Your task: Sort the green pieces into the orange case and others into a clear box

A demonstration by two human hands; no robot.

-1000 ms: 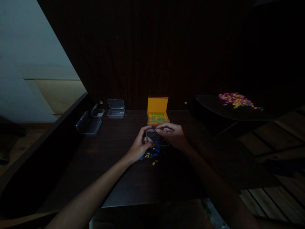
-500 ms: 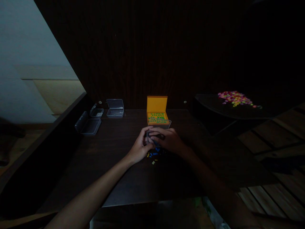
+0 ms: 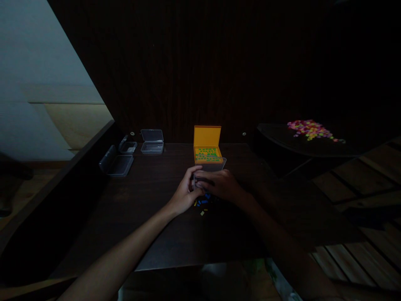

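On the dark table, my left hand [image 3: 185,195] is closed around the left side of a small clear plastic box [image 3: 216,166], whose open lid leans up beyond the fingers. My right hand [image 3: 223,184] bends over the same box, fingers curled down inside it; whatever those fingertips pinch is hidden in shadow. Small blue and yellow pieces [image 3: 204,202] lie loose just below both hands. Right behind the lid, an open yellow box [image 3: 207,137] has rows of small green pieces in it.
Three open clear boxes stand at the left back: one [image 3: 152,147] by the back panel, a smaller one [image 3: 128,147] and a larger one [image 3: 120,166]. A raised side board [image 3: 56,192] edges the table's left. A pile of pink and yellow bits [image 3: 313,129] sits on a dark shelf at right.
My right fingers have shifted slightly and curl lower over the clear box. The left hand keeps its hold, and the loose pieces look the same.
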